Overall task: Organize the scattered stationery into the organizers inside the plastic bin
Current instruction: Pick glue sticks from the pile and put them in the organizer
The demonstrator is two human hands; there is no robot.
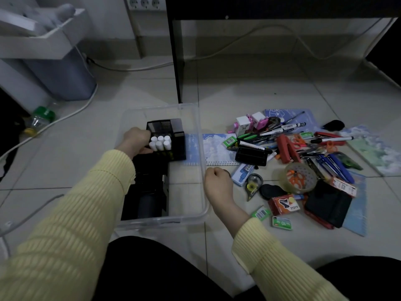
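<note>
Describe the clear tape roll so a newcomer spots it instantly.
Start at the clear plastic bin; the stationery pile lies right of it. In the pile's near half lies a wide roll of clear tape. It is the only see-through ring, orange shapes showing inside.

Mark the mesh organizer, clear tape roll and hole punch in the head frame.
mesh organizer (159, 126): head view, on the mesh wall of its rear compartment.
clear tape roll (288, 185): head view, on its lower left side wall.
hole punch (251, 156): head view, on the middle of its black top.
</note>
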